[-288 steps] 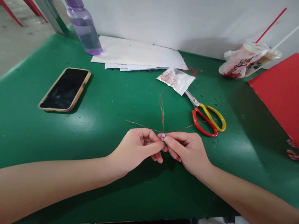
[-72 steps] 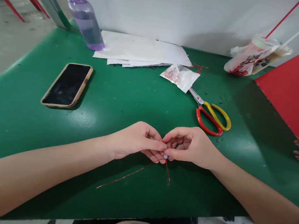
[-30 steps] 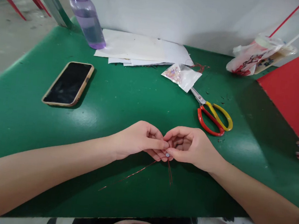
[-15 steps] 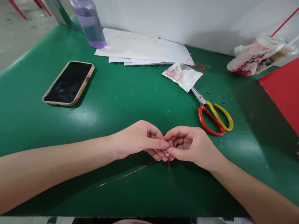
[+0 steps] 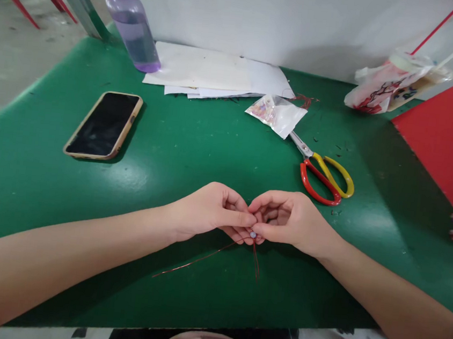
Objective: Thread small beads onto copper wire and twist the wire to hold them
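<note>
My left hand [image 5: 228,213] and my right hand [image 5: 284,216] meet over the near middle of the green table, thumbs and fingers pinched close together. Between them is a thin reddish-brown cord [image 5: 201,258], one long end trailing to the lower left and shorter ends hanging straight down. A small pale, shiny bead [image 5: 253,235] sits on the cord just below my thumbs. Both hands are closed on the cord; the part inside the fingers is hidden. Scissors [image 5: 315,168] with one red and one yellow handle lie beyond my right hand.
A phone [image 5: 104,124] lies at the left, with a purple spray bottle [image 5: 133,30] behind it. White papers [image 5: 216,70] and a small plastic packet [image 5: 276,115] lie toward the wall. Bagged drinks [image 5: 384,86] and a red box [image 5: 452,139] stand at the right on the table [image 5: 180,148].
The cord's long trailing end has lifted slightly and its hanging ends have shifted a little left. Both hands hold almost the same pose.
</note>
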`<state>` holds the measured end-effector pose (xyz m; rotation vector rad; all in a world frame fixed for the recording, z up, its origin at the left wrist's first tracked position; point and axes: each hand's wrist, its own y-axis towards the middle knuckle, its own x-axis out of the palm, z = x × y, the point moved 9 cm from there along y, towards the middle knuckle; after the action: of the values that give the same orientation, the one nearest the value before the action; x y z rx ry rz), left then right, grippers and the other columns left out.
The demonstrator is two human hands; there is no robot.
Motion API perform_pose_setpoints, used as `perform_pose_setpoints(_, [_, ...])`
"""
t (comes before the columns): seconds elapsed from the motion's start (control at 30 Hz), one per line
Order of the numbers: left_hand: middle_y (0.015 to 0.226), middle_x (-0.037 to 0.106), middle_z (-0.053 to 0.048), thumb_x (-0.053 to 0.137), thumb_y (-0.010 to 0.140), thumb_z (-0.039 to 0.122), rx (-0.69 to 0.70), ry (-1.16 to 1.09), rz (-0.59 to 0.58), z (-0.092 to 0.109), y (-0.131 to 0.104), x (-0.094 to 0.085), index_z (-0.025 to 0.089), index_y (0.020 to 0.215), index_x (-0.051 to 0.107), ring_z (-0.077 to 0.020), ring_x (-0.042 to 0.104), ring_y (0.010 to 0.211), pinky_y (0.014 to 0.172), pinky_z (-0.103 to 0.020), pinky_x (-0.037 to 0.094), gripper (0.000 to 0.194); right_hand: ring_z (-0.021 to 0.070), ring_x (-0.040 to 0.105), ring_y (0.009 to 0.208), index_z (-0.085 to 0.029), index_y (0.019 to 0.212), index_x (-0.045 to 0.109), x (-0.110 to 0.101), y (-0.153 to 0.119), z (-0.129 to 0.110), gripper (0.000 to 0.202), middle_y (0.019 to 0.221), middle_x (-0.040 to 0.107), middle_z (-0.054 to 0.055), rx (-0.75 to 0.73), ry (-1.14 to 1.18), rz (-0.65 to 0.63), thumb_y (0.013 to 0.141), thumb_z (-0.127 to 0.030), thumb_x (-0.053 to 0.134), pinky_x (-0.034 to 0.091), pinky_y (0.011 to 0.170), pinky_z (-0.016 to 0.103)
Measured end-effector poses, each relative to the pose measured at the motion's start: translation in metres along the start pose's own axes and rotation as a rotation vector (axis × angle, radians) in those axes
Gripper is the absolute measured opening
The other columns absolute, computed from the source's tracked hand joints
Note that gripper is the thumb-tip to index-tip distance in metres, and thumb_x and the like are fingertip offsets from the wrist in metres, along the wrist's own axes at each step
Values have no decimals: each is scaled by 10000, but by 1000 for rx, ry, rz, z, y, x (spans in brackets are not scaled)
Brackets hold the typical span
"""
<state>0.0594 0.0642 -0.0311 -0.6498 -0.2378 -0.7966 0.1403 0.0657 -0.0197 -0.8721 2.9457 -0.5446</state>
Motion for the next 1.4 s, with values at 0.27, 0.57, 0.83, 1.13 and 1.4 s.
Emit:
perform_pose_setpoints(0.27, [704, 719, -73, 718, 684, 206, -6, 11, 13, -2, 0, -1, 93, 721, 646, -159, 690, 672, 658, -252, 568, 139, 95, 638, 607, -155, 892, 591, 1, 0, 1, 260, 700, 635, -4, 10, -1, -4, 671, -218, 714, 536, 612, 202])
perform_pose_setpoints(0.57, [629, 706, -57, 731, 664, 184, -52, 21, 30, -1, -2, 2, 89, 677, 635, -130, 673, 605, 612, -226, 556, 136, 91, 615, 602, -161, 870, 590, 1, -1, -1, 253, 694, 621, -8, 8, -87, 25, 654, -214, 710, 508, 561, 192])
perform_pose_setpoints(0.83, [613, 703, -57, 724, 666, 168, -60, 35, 53, -1, -2, 2, 86, 665, 631, -118, 663, 578, 595, -216, 548, 124, 82, 605, 604, -160, 854, 577, 2, -1, -4, 234, 699, 621, -6, 54, -118, 27, 652, -174, 694, 485, 557, 180])
perform_pose_setpoints(1.13, [601, 700, -58, 726, 665, 195, -56, 57, 62, -3, -1, 1, 92, 649, 623, -121, 664, 570, 588, -213, 547, 147, 87, 584, 631, -175, 860, 569, 2, 0, -2, 240, 718, 609, -7, -7, -182, 26, 654, -201, 690, 489, 576, 195])
perform_pose_setpoints(1.4, [597, 696, -56, 725, 669, 252, -51, 80, 99, -1, -1, -2, 98, 642, 616, -130, 666, 575, 591, -229, 547, 190, 96, 580, 621, -183, 859, 558, 4, 0, -7, 239, 708, 603, -12, -49, -239, 36, 651, -183, 675, 491, 569, 214])
